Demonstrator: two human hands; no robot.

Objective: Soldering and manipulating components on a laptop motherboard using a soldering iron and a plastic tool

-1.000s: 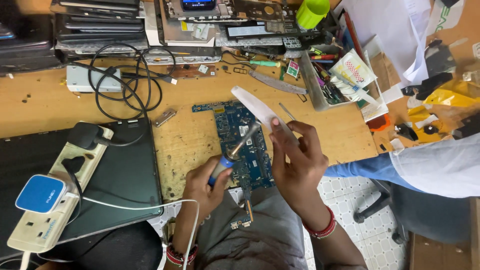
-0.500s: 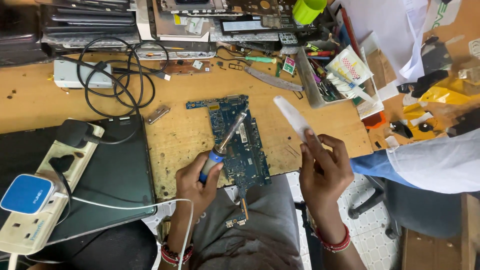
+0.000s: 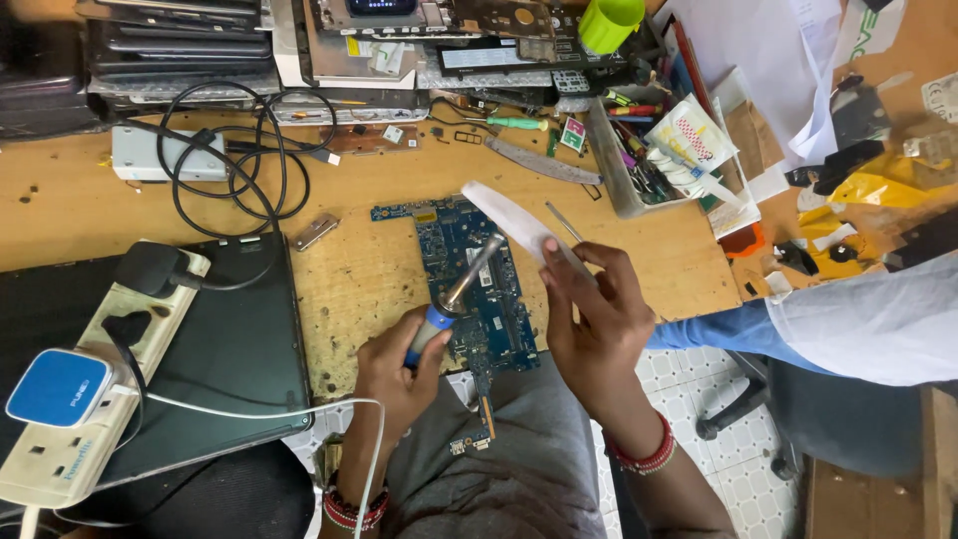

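Observation:
A blue circuit board [image 3: 461, 284] lies on the wooden bench [image 3: 379, 269] and hangs over its front edge above my lap. My left hand [image 3: 399, 369] grips a soldering iron [image 3: 461, 289] by its blue handle, with the metal tip slanting up over the board. My right hand [image 3: 589, 319] holds a white strip-like piece [image 3: 514, 222] that points up and left, close to the iron's tip. A white cord [image 3: 279, 411] runs from the iron toward the left.
A closed black laptop [image 3: 230, 349] and a white power strip [image 3: 90, 399] with a blue adapter sit at the left. Coiled black cables [image 3: 230, 170], stacked laptop parts and a tray of tools [image 3: 639, 170] fill the back. Another person's leg and sleeve [image 3: 858, 319] are at the right.
My right hand has brought the white strip back leftward and lower, near the iron's tip. The left hand holds the iron over the board as before.

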